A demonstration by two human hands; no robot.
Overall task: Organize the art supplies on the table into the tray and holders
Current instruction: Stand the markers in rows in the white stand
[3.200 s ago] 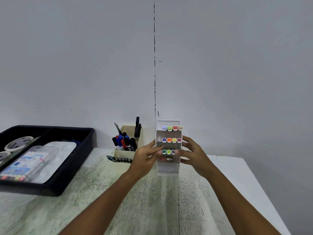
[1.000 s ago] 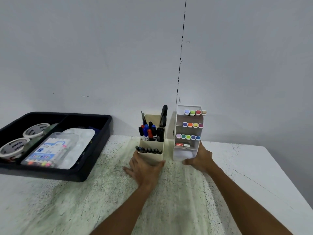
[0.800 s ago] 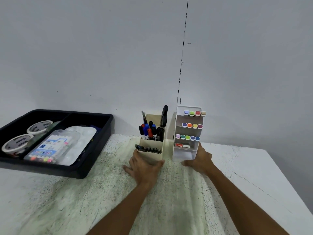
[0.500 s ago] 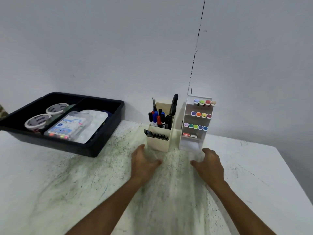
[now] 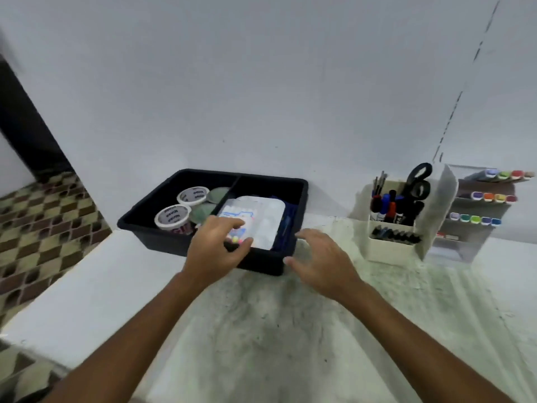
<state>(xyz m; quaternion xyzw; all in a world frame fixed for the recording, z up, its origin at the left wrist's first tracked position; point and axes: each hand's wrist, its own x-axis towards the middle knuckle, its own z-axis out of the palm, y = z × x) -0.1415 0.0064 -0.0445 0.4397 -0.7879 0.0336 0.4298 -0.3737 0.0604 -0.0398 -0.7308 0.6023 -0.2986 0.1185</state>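
The picture is blurry, and the marker rack is cut off at the right edge. The black tray sits by the tabletop's back left edge. The left hand reaches over the tray's front wall, fingers bent, above a clear packet; whether it touches is hard to tell. The right hand is spread, empty, just outside the tray. Two tape rolls lie in the left part; their writing is too blurry to read. The pen holder stands beside the rack.
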